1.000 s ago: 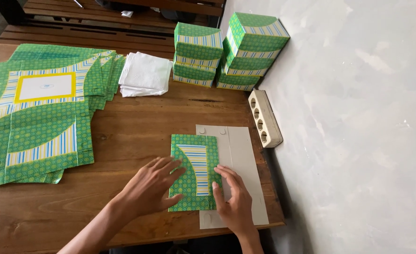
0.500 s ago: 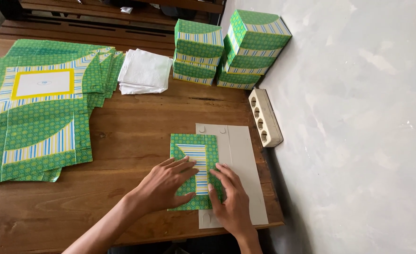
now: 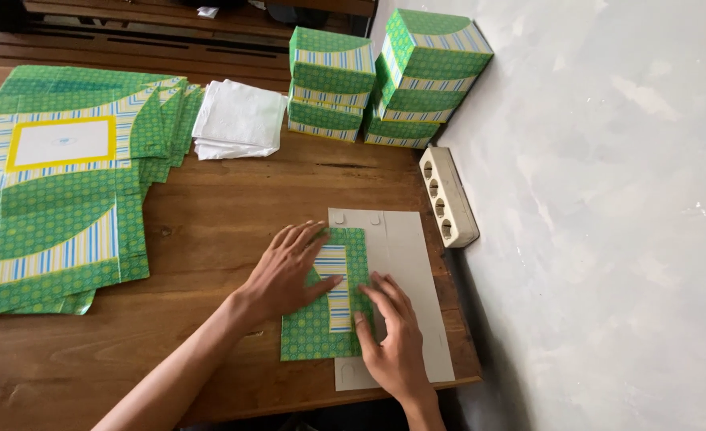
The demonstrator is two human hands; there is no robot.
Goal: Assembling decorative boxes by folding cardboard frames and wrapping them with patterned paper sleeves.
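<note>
Left hand (image 3: pixel 293 267) lay flat, fingers spread, pressing the folded green patterned cardboard box blank (image 3: pixel 327 297) with its blue-yellow striped band; right hand (image 3: pixel 393 339) pressed flat on the blank's right edge, fingers together. Blank sat near the wooden desk's (image 3: pixel 209 239) front right corner, its unprinted grey panel (image 3: pixel 405 271) exposed alongside. Flat green blanks (image 3: pixel 57 175) were stacked left, assembled green boxes (image 3: pixel 385 76) behind, white power strip (image 3: pixel 447 195) just right.

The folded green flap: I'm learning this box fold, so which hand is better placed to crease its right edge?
Probably the right hand: its fingers already lie along the right edge of the folded green flap, while the left hand presses its left part.
</note>
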